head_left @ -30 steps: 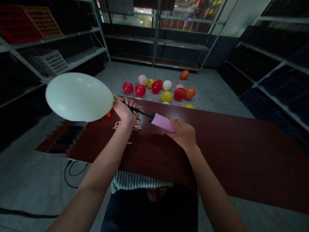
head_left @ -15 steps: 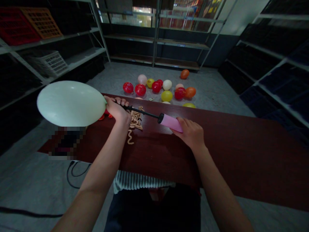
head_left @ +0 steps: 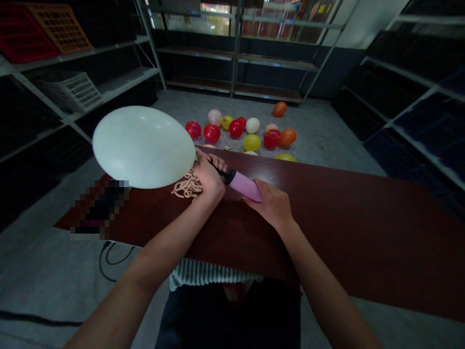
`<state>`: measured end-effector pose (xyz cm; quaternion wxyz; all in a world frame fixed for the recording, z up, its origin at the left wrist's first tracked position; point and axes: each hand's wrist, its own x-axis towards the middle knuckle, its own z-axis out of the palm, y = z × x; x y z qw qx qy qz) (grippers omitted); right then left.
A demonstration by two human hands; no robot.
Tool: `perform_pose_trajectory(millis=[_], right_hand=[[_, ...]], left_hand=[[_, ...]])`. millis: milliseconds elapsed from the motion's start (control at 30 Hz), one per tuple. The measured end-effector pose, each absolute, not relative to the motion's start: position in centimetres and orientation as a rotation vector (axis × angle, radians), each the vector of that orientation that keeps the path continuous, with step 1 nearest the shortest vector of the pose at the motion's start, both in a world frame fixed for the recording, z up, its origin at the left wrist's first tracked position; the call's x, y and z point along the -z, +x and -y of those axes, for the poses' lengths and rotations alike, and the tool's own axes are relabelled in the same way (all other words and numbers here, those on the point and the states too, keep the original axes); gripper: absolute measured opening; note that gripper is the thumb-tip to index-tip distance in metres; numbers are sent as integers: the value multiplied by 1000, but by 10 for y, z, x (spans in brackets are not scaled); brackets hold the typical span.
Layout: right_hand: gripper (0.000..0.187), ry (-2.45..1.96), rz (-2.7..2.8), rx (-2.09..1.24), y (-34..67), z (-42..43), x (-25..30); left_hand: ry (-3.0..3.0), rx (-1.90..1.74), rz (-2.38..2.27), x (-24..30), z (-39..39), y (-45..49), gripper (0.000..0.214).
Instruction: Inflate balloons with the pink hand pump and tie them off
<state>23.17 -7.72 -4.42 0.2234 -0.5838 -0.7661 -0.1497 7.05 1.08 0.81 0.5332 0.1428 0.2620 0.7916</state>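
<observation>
A large pale green balloon [head_left: 143, 148], well filled, points left from my left hand [head_left: 210, 170]. That hand is closed around the balloon's neck and the black handle end of a balloon pump [head_left: 245, 186]. My right hand [head_left: 271, 199] is wrapped round the pump's pink barrel. The pump's black rod is pushed in, so handle and barrel are close together. Below the balloon, a pile of tan, curly uninflated balloons [head_left: 187, 186] lies on the dark red table [head_left: 327, 218], partly hidden by my left wrist.
Several inflated red, yellow, white and orange balloons [head_left: 252, 142] lie on the floor beyond the table. Metal shelves [head_left: 276, 60] stand at the back and both sides, with crates [head_left: 82, 92] on the left. A blurred-out object [head_left: 103, 206] lies at the table's left end.
My left hand has moved right toward my right hand, pushing the pump rod into the barrel. The balloon has moved right with it and looks a little bigger. My right hand has shifted slightly left.
</observation>
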Motion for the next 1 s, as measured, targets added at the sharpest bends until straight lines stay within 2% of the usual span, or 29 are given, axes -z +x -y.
perform_pose_trajectory(millis=[233,633,1000], right_hand=[[50,-1555,2098,347,222,79,36],[49,-1590,2166,463,243,79,27],[44,-1637,2185,564,258,79,26]], left_hand=[[391,-1917,-644,-12,-16,57,48],[271,-2038,-693,-38,-27,14,44],[172,-2132,-701,-34,-36,-14,44]])
